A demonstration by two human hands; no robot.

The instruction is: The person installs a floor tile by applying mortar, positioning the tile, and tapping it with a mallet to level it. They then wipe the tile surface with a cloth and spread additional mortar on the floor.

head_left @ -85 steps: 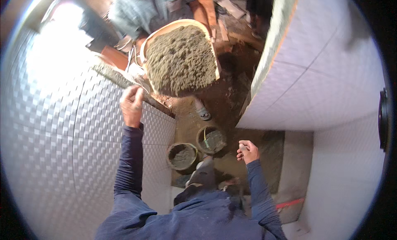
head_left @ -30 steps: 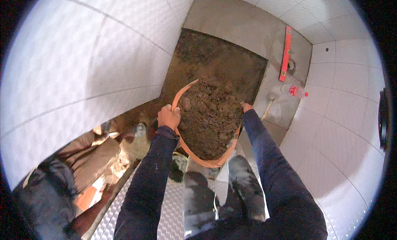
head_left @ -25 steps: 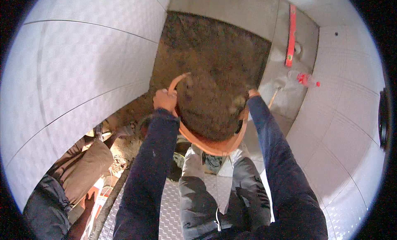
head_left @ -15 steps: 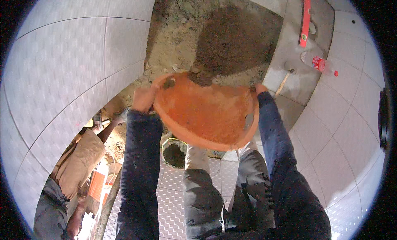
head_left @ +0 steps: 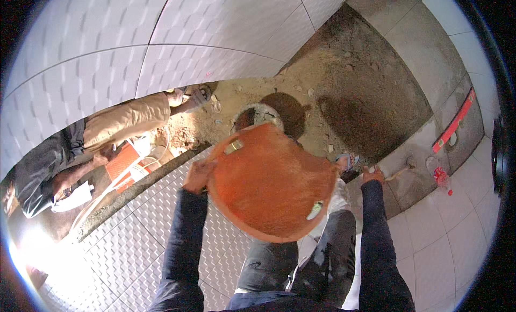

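My left hand point(head_left: 198, 175) is closed on the left rim of a wide, shallow orange basin point(head_left: 271, 185) with cut-out handles. The basin hangs tilted in front of my legs, its smeared inside showing. My right hand point(head_left: 373, 174) is away from the basin, just right of it, over the grey ledge; its fingers look apart, with nothing visible in them. Past the basin's far edge stands a round bucket point(head_left: 277, 120), partly hidden by the basin. Dark, damp material point(head_left: 371, 97) covers the ground at the far right.
At the left, another person in tan trousers point(head_left: 131, 116) is beside an orange object point(head_left: 126, 164) and pale cables. On the right ledge lie a red spirit level point(head_left: 454, 121), a wooden-handled tool point(head_left: 401, 172) and a plastic bottle point(head_left: 442, 178). A tiled wall point(head_left: 215, 27) rises at far left.
My right hand has let go of the basin's right rim and moved to the right. The basin has come lower and nearer, still in my left hand. The view has turned left.
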